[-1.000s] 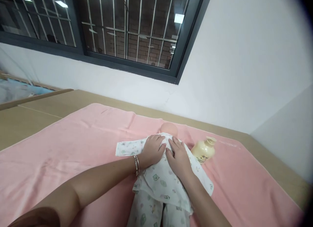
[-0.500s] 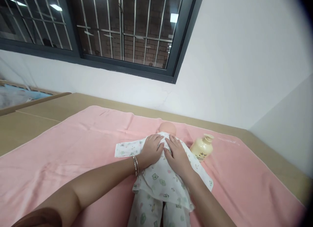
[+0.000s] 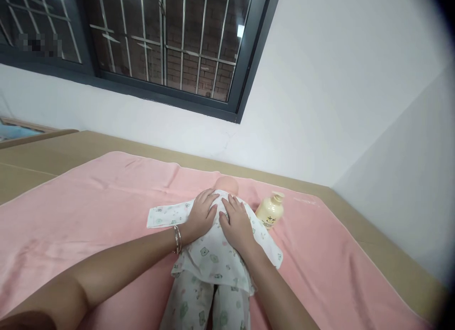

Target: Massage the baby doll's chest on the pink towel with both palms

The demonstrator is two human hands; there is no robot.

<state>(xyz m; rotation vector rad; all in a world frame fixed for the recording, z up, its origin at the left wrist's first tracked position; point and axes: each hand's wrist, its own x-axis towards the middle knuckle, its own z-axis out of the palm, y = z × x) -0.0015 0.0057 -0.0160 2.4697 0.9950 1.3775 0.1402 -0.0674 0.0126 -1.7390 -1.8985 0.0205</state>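
One doll (image 3: pixel 214 254) lies on a single pink cloth (image 3: pixel 103 202), which is spread over one tan table (image 3: pixel 97 140). Its one rounded head (image 3: pixel 226 184) points toward the wall (image 3: pixel 291 131) and its two trouser legs (image 3: pixel 231 304) toward the person; which way the head faces cannot be told. The doll wears two printed garments, a white top and matching trousers, with small green and dark figures too many and too fine to count.

Two hands rest on the upper part of the top, side by side and a little apart. The left hand (image 3: pixel 201 214) lies flat with its fingers extended, grasping nothing; the right hand (image 3: pixel 237 226) lies the same way, palm down and unclenched. What look like two thin metal bangles (image 3: pixel 177 239) circle the left wrist. Of the two sleeves, one (image 3: pixel 165 216) stretches out straight to the left, the other (image 3: pixel 270 245) slants down to the right.

Just beside that right sleeve is one pale yellow bottle (image 3: pixel 270 210) with dark print on its front. Behind the table, one dark-framed window (image 3: pixel 232 111) shows several metal bars beyond its glass.
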